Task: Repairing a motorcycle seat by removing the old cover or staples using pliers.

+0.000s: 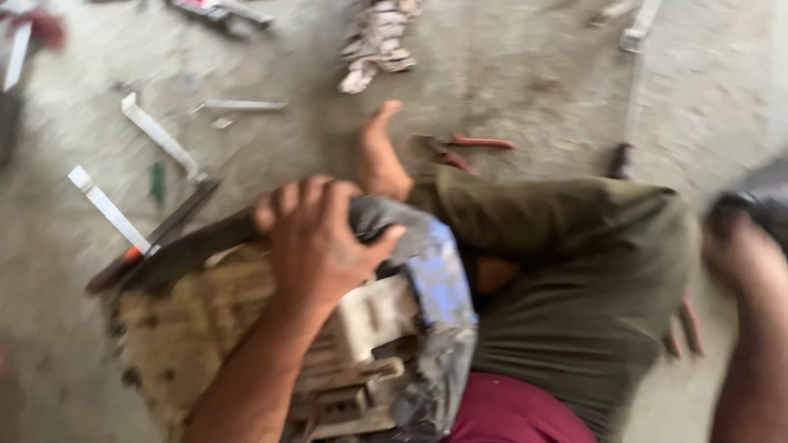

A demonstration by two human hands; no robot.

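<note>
Firmly atop grimy machine housing [394,328]: left hand [316,238]

Left hand [316,242] sits on top of the machine housing [361,336], which lies in the lap, left of the bent knee [591,246]. Right hand [743,250] is far right, touching a blurred dark object [759,201] just behind it. Bare foot [379,156] lies behind the housing; pliers [468,148] just right of the foot. Metal strips [156,135] on the floor [525,74] far left. Rag pile [377,37] behind the foot.
</note>
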